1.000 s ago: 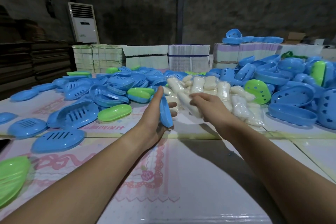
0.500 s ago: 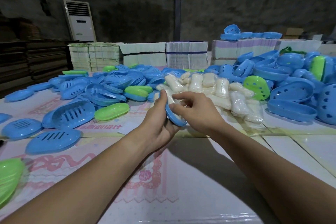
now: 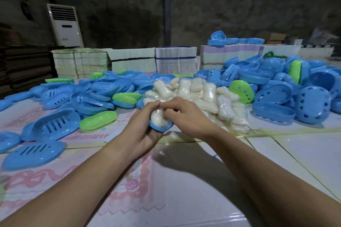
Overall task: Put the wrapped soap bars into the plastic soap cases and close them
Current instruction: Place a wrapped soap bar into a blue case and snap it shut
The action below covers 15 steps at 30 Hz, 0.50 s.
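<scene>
While cupped in the curled left hand (image 3: 142,125), blue oval plastic case half (image 3: 160,127) takes white wrapped soap bar (image 3: 158,118), pinched by right hand (image 3: 186,116).

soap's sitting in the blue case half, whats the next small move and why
Probably press the wrapped soap bar fully down with the right hand, then fetch a lid. The left hand cups the blue case half with the bar showing on top, no lid on it; slotted blue pieces lie to the left.

Wrapped soap bars (image 3: 199,92) lie heaped between case lids (image 3: 103,92) left and case bases (image 3: 287,90) right.
</scene>
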### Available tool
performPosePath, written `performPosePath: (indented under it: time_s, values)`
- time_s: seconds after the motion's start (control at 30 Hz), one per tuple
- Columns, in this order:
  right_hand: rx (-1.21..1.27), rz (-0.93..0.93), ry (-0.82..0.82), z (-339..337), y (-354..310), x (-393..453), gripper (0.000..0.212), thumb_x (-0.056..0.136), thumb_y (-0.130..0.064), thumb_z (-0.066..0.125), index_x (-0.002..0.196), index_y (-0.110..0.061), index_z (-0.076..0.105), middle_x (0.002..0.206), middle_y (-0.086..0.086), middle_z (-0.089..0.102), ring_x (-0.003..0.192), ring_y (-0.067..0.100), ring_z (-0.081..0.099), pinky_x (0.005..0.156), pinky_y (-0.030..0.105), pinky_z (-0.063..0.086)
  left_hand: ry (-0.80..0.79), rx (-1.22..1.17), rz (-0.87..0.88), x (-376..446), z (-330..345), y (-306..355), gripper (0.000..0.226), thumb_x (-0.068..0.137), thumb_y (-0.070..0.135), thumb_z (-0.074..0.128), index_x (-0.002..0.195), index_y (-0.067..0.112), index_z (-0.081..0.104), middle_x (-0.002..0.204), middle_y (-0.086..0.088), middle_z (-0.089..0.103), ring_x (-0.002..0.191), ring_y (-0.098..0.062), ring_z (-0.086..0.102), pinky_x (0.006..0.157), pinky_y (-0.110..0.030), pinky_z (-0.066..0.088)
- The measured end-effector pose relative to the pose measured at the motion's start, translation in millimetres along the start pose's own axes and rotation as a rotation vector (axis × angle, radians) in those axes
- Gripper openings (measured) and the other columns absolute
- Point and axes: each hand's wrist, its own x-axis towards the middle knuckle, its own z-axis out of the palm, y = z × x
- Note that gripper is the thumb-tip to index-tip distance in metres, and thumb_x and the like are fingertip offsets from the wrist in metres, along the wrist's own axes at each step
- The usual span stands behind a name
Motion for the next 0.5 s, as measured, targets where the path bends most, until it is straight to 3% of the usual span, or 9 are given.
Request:
performPosePath:
  time_s: [0.07,0.17,0.23,0.3,0.4,0.5]
  values:
    - [-0.042,0.038,0.147,-15.2,9.0,4.8,0.037,0.087,-0.025,0.054,0.120,-0.027,0.069,0.099,-0.003,0.062,0.085,0.002,0.056,0.082,0.027,0.044,0.028,-0.060,-0.020,1.1,-1.3,3.2,0.023,0.092,0.012,0.059,0.111,0.001,0.066,0.107,-0.019,0.076,0.088,-0.030,0.076,0.088,-0.044,0.058]
    - [-0.437,0.237,0.430,-52.3,35.2,9.8,0.043,0.089,-0.025,0.055,0.131,-0.031,0.060,0.119,0.002,0.061,0.112,0.024,0.054,0.095,0.041,0.043,0.103,-0.045,-0.006,1.4,-2.9,4.0,0.017,0.099,0.012,0.053,0.108,0.003,0.063,0.117,-0.020,0.072,0.096,-0.038,0.074,0.082,-0.043,0.060]
    - [-0.658,0.497,0.435,-77.9,54.9,6.5,0.050,0.087,-0.022,0.052,0.136,-0.034,0.052,0.135,0.006,0.051,0.126,0.034,0.041,0.101,0.050,0.033,0.102,-0.030,0.006,0.2,-3.2,2.4,0.021,0.099,0.011,0.053,0.117,0.005,0.061,0.119,-0.018,0.072,0.094,-0.039,0.075,0.077,-0.043,0.062]
    - [-0.684,0.698,0.390,-95.9,73.7,0.6,0.054,0.086,-0.016,0.049,0.138,-0.031,0.046,0.141,0.010,0.042,0.131,0.038,0.032,0.104,0.056,0.026,0.096,-0.024,0.014,-1.5,-2.6,1.9,0.029,0.099,0.011,0.053,0.128,0.007,0.057,0.119,-0.018,0.072,0.089,-0.038,0.075,0.074,-0.042,0.064]
    - [-0.660,0.838,0.358,-107.9,99.2,-7.4,0.050,0.091,-0.012,0.044,0.139,-0.027,0.043,0.142,0.013,0.039,0.132,0.044,0.033,0.106,0.058,0.025,0.086,0.001,0.017,-4.2,-1.4,1.8,0.038,0.099,0.011,0.052,0.137,0.006,0.053,0.119,-0.017,0.072,0.087,-0.037,0.076,0.071,-0.040,0.064]
    - [-0.654,0.860,0.314,-109.4,113.2,-11.5,0.050,0.091,-0.011,0.042,0.139,-0.027,0.044,0.142,0.014,0.038,0.126,0.046,0.042,0.107,0.056,0.029,0.080,0.006,0.011,-6.3,-1.0,2.0,0.039,0.100,0.011,0.052,0.139,0.005,0.052,0.122,-0.017,0.070,0.086,-0.036,0.076,0.067,-0.038,0.064]
